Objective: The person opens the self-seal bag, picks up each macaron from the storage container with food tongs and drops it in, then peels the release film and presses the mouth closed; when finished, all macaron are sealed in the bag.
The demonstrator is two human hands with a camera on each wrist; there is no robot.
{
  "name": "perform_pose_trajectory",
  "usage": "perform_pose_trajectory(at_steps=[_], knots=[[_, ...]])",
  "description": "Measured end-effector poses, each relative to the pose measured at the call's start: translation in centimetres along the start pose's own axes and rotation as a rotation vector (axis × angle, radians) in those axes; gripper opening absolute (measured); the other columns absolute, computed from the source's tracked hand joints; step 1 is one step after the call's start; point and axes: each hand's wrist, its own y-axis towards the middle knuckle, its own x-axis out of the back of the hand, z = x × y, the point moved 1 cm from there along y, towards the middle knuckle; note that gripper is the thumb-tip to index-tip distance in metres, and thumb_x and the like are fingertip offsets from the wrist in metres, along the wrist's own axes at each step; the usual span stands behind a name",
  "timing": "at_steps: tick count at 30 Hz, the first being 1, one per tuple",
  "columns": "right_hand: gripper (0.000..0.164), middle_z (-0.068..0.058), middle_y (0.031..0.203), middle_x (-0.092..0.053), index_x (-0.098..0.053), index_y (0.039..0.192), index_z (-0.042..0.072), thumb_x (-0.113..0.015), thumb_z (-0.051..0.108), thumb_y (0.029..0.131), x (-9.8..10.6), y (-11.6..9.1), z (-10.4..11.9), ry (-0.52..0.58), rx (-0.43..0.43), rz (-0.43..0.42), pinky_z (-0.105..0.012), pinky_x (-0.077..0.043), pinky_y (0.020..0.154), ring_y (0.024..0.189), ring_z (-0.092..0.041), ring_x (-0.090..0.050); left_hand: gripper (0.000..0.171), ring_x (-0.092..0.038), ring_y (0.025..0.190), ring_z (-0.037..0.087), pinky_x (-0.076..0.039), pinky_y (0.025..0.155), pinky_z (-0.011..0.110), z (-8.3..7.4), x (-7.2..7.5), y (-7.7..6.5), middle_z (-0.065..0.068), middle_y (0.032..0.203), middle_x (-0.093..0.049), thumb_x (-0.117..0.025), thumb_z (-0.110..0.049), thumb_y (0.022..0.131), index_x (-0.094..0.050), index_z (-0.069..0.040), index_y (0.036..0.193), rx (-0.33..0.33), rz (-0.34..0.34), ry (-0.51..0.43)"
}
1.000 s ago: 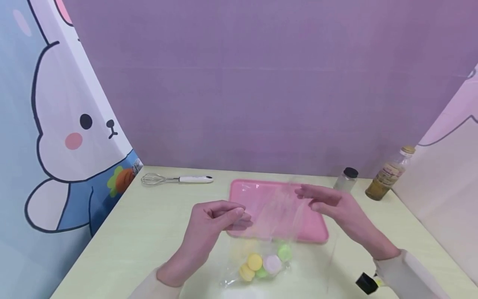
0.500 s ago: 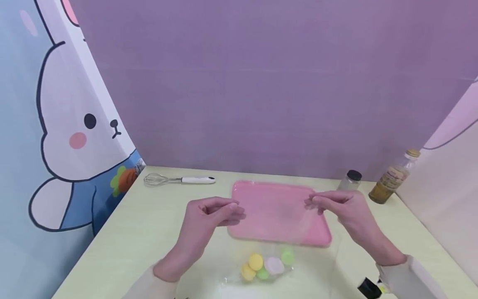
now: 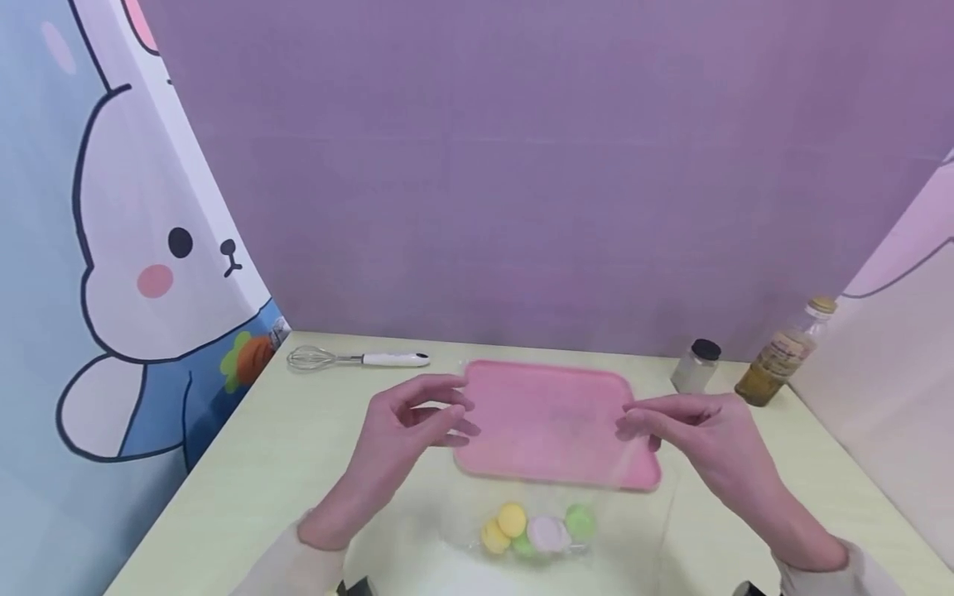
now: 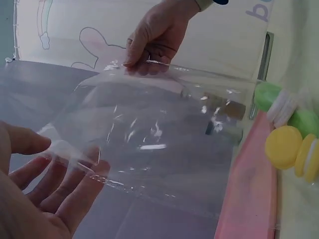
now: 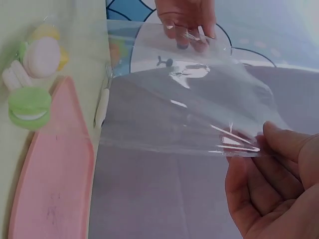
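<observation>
A clear plastic bag (image 4: 149,119) is stretched between both hands, its upper part spread out over a pink tray (image 3: 551,422). Several macarons lie in the lower end of the bag: yellow macarons (image 3: 512,520), green ones (image 3: 580,523) and a pale lilac one (image 3: 547,535). My left hand (image 3: 410,430) has the bag's upper left edge between its thumb and fingers, which are spread somewhat apart. At the upper right edge, my right hand (image 3: 715,455) pinches the film between thumb and fingers. In the head view the bag is faint, so its edges are hard to follow.
Far left on the pale table (image 3: 298,439) lies a whisk (image 3: 358,358) with a white handle. A small jar (image 3: 696,366) with a black lid and a bottle (image 3: 782,352) of brown liquid stand at the back right. Behind rises a purple wall (image 3: 522,182).
My right hand has come in to the bag's right edge and now pinches it, then shifted slightly down and right. My left fingers have spread apart a little. The macarons stay low in the bag.
</observation>
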Motion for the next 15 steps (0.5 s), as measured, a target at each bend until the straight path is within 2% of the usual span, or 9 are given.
perform_pose_trajectory(at_steps=[3, 6, 10, 15], knots=[[0.008, -0.001, 0.082, -0.077, -0.082, 0.096, 0.014, -0.078, 0.019, 0.090, 0.0, -0.4, 0.5, -0.018, 0.002, -0.004, -0.023, -0.053, 0.070, 0.068, -0.021, -0.069, 0.025, -0.074, 0.080, 0.033, -0.060, 0.076, 0.048, -0.2, -0.1, 0.1, 0.019, 0.099, -0.070, -0.073, -0.004, 0.093, -0.070, 0.003, 0.116, -0.059, 0.013, 0.039], [0.009, -0.002, 0.082, -0.077, -0.082, 0.096, 0.012, -0.078, 0.017, 0.090, 0.1, -0.8, 0.7, -0.004, 0.003, 0.001, -0.024, -0.054, 0.071, 0.068, -0.022, -0.070, 0.018, -0.074, 0.079, 0.032, -0.060, 0.077, 0.048, -0.3, -0.1, 0.1, 0.017, 0.093, -0.073, -0.075, -0.005, 0.091, -0.074, 0.003, 0.107, -0.088, -0.015, 0.072], [0.010, -0.003, 0.084, -0.077, -0.082, 0.097, 0.009, -0.078, 0.014, 0.090, 0.3, -1.0, 0.7, 0.008, 0.014, -0.004, -0.025, -0.055, 0.068, 0.069, -0.021, -0.071, 0.012, -0.073, 0.078, 0.027, -0.060, 0.076, 0.045, -0.5, 0.2, 0.0, 0.021, 0.089, -0.073, -0.076, -0.005, 0.090, -0.076, 0.000, 0.102, -0.095, -0.053, 0.113], [0.009, 0.001, 0.085, -0.077, -0.082, 0.097, 0.011, -0.079, 0.015, 0.090, 0.6, -1.2, 0.7, -0.059, 0.022, -0.044, -0.024, -0.051, 0.060, 0.069, -0.018, -0.070, 0.012, -0.071, 0.075, 0.023, -0.061, 0.074, 0.042, -0.6, 0.2, 0.0, 0.020, 0.085, -0.072, -0.075, -0.005, 0.092, -0.076, 0.002, 0.101, -0.114, -0.026, 0.145]])
